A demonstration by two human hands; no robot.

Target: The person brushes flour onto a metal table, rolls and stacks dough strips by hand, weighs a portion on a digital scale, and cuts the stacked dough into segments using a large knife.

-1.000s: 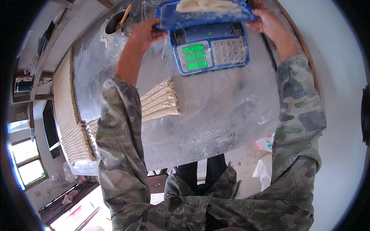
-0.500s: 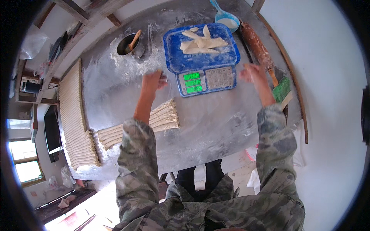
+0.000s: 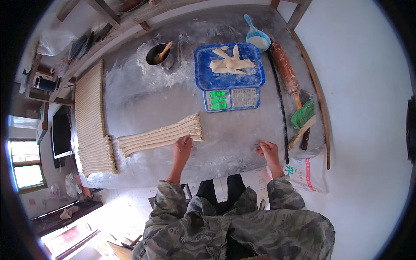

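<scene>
My left hand point(image 3: 183, 147) is at the lower right corner of a short row of dough strips point(image 3: 158, 133), its fingers curled together. Whether it grips a strip I cannot make out. Over the bare metal tabletop to the right, my right hand point(image 3: 268, 151) has its fingers drawn in toward the thumb, and nothing shows in them. Beyond both hands stands a digital scale point(image 3: 232, 100) with lit green displays. Its blue tray point(image 3: 206, 78) bears several pale dough pieces point(image 3: 232, 65).
A long row of dough strips point(image 3: 90, 121) lies at the left. Toward the back are a dark pot point(image 3: 152, 55) with a wooden-handled tool and a blue scoop point(image 3: 255, 34) of flour. A rolling pin point(image 3: 284, 67) and a green brush point(image 3: 303, 115) lie along the right edge.
Both hands have drawn back from beside the scale toward me, the left one reaching the short dough row. The view has shifted slightly. The scale's displayed figures have changed.
</scene>
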